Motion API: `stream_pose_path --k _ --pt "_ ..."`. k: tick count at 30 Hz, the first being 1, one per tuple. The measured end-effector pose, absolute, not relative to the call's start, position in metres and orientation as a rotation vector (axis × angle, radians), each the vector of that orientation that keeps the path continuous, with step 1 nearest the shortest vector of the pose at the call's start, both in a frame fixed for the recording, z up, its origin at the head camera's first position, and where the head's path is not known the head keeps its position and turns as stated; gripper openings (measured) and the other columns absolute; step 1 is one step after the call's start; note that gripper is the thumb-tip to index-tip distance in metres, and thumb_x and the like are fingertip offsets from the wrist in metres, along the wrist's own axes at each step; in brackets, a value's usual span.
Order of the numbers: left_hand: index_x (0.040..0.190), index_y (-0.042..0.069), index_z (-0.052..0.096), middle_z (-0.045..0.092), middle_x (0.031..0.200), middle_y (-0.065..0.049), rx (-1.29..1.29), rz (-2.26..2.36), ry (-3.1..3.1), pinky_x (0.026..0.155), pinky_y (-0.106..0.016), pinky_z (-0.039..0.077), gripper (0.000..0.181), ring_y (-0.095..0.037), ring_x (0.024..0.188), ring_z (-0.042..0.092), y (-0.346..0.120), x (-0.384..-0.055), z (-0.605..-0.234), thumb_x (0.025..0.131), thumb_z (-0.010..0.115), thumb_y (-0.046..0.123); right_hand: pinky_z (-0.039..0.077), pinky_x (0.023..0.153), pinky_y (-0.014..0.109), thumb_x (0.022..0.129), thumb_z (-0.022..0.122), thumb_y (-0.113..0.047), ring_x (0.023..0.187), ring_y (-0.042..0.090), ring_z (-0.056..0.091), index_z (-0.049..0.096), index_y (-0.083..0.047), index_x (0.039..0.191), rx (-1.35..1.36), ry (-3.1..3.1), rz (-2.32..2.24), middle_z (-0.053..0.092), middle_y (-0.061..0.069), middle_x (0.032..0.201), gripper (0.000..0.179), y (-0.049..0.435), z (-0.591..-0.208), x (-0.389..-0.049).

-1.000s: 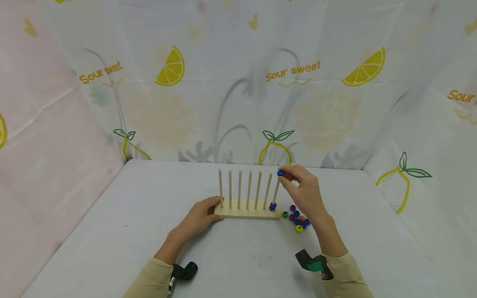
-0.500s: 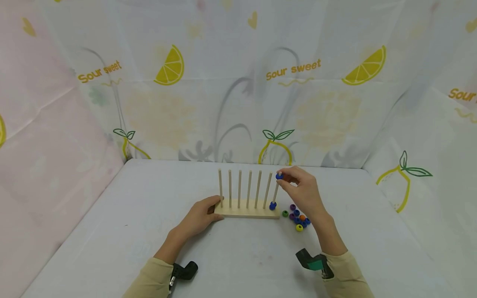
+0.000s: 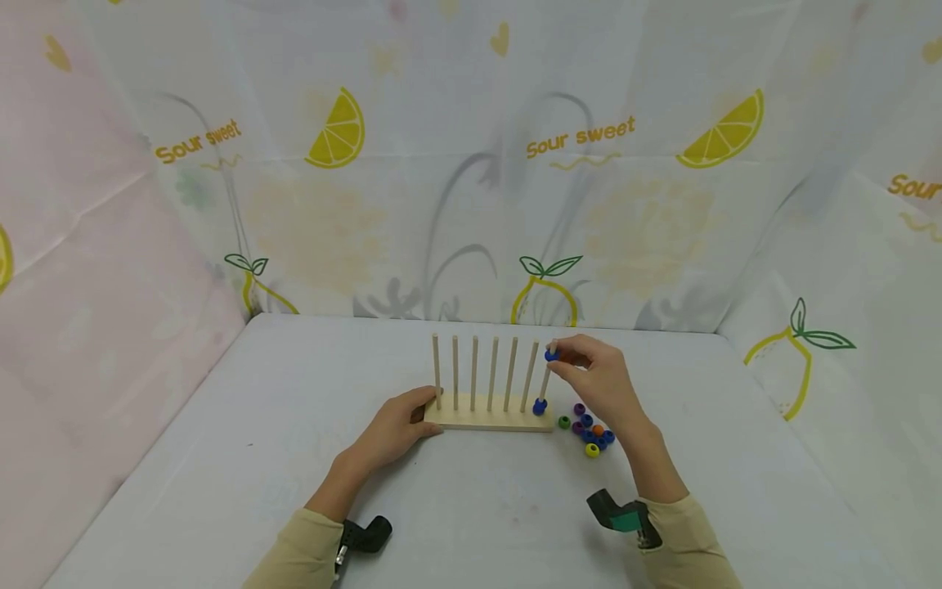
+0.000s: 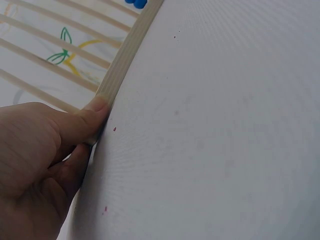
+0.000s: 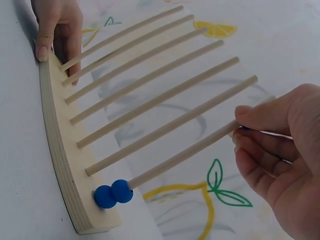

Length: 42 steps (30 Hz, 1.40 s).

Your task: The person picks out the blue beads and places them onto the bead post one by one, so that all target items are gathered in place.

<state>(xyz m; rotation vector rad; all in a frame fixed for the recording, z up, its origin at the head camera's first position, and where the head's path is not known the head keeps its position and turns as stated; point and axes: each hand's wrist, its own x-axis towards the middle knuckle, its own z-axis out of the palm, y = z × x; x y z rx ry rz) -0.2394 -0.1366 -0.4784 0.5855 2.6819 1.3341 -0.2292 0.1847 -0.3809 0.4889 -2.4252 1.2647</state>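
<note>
A wooden peg board (image 3: pixel 489 421) with several upright thin pegs stands on the white table. My left hand (image 3: pixel 390 425) grips its left end, thumb on the front edge and fingers behind. On the rightmost peg (image 5: pixel 180 156), two blue beads (image 5: pixel 114 194) sit stacked at the bottom. My right hand (image 3: pixel 602 380) pinches another blue bead (image 3: pixel 551 355) around that same peg, a little below its tip. In the right wrist view, thumb and fingers mostly hide this bead. The other pegs are bare.
Several loose beads lie right of the board, beneath my right forearm: a green bead (image 3: pixel 564 422), a yellow bead (image 3: pixel 592 451), an orange bead (image 3: pixel 598 430), plus blue and purple ones. Patterned cloth (image 3: pixel 456 204) hangs behind the table.
My right hand has lowered slightly with the blue bead, which has slid from the peg's top a short way down. The left hand stays on the board.
</note>
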Motion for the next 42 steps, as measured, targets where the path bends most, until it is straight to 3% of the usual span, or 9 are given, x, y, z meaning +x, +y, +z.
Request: stream_pose_path --k 16,29,42 --pt "0.145 0.008 0.050 0.052 0.148 -0.011 0.565 1.325 2.683 0.109 -0.038 0.048 0.060 -0.024 0.135 0.053 -0.136 -0.237 -0.475 0.089 0.074 0.012 0.056 0.076 0.020 0.088 0.074 -0.007 0.086 0.018 0.067 0.073 -0.009 0.101 0.469 -2.570 1.266 0.072 0.006 0.095 0.013 0.187 -0.384 -0.228" --pt "0.146 0.008 0.049 0.050 0.150 -0.010 0.557 1.328 2.681 0.110 -0.039 0.046 0.063 -0.024 0.137 0.051 -0.137 -0.238 -0.476 0.089 0.074 0.015 0.056 0.071 0.019 0.087 0.075 -0.007 0.086 0.019 0.068 0.074 -0.007 0.104 0.467 -2.641 1.349 0.074 0.011 0.101 0.018 0.189 -0.394 -0.234" --pt "0.146 0.007 0.049 0.050 0.150 -0.011 0.560 1.335 2.673 0.109 -0.039 0.047 0.062 -0.024 0.136 0.052 -0.136 -0.238 -0.476 0.089 0.074 0.013 0.061 0.081 0.036 0.087 0.074 -0.006 0.095 0.023 0.070 0.074 -0.007 0.105 0.443 -2.766 1.351 0.074 0.009 0.101 0.018 0.191 -0.400 -0.237"
